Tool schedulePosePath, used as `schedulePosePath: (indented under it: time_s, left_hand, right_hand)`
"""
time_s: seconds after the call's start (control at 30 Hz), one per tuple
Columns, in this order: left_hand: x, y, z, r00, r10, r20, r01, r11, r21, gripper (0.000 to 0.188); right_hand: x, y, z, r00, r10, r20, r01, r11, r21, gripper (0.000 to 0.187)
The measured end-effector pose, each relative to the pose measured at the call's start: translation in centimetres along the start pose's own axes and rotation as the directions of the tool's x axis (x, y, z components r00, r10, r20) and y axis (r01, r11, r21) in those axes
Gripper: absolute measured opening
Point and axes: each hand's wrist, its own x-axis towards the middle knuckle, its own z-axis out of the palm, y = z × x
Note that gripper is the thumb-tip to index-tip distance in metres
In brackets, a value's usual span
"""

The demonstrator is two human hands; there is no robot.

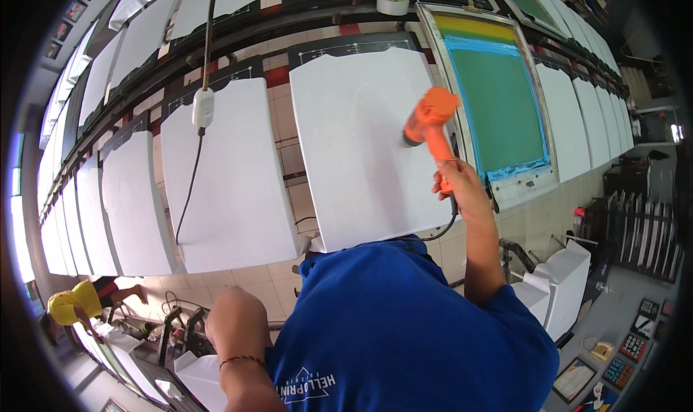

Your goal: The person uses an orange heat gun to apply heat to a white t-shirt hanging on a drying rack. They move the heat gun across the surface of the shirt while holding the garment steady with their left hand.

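Observation:
My right hand (465, 188) is wrapped round the handle of an orange hair dryer (437, 109). The dryer's dark nozzle points down and left over a white cloth-covered board (354, 145) in front of me. From the handle a dark cord (442, 233) runs down toward my blue shirt. My left hand (234, 318), with a braided band at the wrist, hangs low at my left side, away from the boards; its fingers are hidden.
Right of the board lies a printing screen (498, 109) with green mesh and blue tape. Tape roll (393, 5) rests on the far rail. A white inline box (203, 109) hangs on a cord over the left board (224, 188). A person in yellow (72, 304) bends at lower left.

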Motion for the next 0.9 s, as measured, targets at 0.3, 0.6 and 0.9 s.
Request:
schedulePosePath:
  time_s: [0.3,0.6,0.9]
  left_hand:
    - [0.4,-0.6,2.5,0.997,0.063,-0.045,-0.057,0.990,0.127,0.011]
    - [3.6,0.5,6.0,0.970,0.219,-0.101,-0.199,0.964,0.175,0.010]
    - [-0.4,1.4,1.8,0.982,0.173,-0.076,-0.176,0.983,-0.043,0.012]
  right_hand:
    - [-1.3,0.7,0.6,0.994,-0.018,-0.106,0.021,0.999,0.025,0.033]
    - [-1.5,0.4,10.1,0.934,0.035,0.355,-0.033,0.999,-0.014,0.030]
    - [-2.1,2.7,0.3,0.993,-0.011,-0.115,0.016,0.999,0.045,0.032]
